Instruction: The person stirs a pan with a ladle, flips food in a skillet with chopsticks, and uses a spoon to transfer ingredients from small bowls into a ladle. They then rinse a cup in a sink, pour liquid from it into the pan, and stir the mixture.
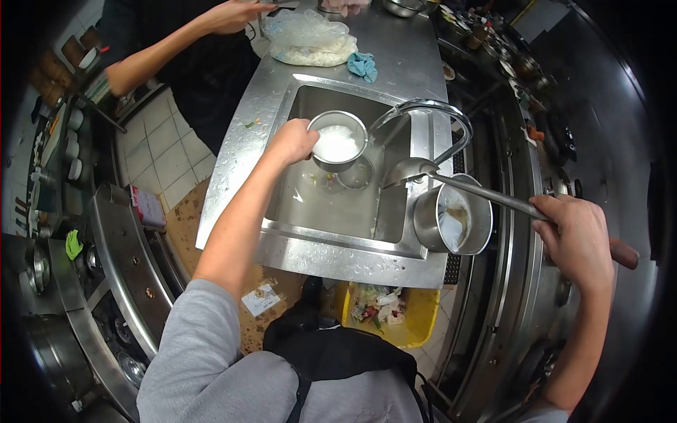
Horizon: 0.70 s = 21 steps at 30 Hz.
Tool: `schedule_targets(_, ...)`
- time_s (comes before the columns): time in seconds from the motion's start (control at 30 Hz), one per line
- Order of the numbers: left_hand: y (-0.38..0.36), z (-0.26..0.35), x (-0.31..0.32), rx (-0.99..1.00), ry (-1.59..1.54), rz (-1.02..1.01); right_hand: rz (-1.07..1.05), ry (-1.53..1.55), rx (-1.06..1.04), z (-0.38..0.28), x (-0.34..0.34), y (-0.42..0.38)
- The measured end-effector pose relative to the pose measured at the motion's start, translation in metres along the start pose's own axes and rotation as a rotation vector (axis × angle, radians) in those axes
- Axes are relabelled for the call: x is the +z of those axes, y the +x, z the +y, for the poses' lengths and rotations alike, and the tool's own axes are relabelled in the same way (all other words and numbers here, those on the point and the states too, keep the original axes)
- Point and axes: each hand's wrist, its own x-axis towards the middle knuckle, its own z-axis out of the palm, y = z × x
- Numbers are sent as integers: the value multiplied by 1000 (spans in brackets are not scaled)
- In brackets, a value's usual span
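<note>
My left hand (293, 141) grips the rim of a round metal bowl (338, 163) over the sink (321, 236); something white and wet lies inside it. In my right hand (575, 236) is the long handle of a metal ladle (410, 170), its fingers wrapped round near the wooden end. The ladle's head hangs over the sink's right side, under the curved faucet (431, 104). Cloudy water fills the basin, with small scraps and a round metal piece below the bowl. Right of the sink stands a metal pot (429, 218) with white and brownish contents.
A co-worker's arm (166, 53) reaches in from the upper left. Plastic bags (310, 39) and a blue cloth (362, 66) lie on the counter's far part. A yellow bin (421, 330) of food scraps stands below the near edge. Stove equipment (130, 268) is at the left.
</note>
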Motion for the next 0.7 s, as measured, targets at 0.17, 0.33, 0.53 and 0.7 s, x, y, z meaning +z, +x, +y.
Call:
schedule_targets(0.17,-41,-32,-30,-76,36,69,-61,-106,-40,-2,18,15)
schedule_targets(0.33,-111,-47,-59,-142,-77,171,-90,-210,-96,-2,54,35)
schedule_targets(0.53,-237,-92,-63,-168,-74,407,152,-121,-228,-20,68,22)
schedule_targets(0.7,-411,-89,-25,-239,-140,632,404,-95,-655,15,99,-21)
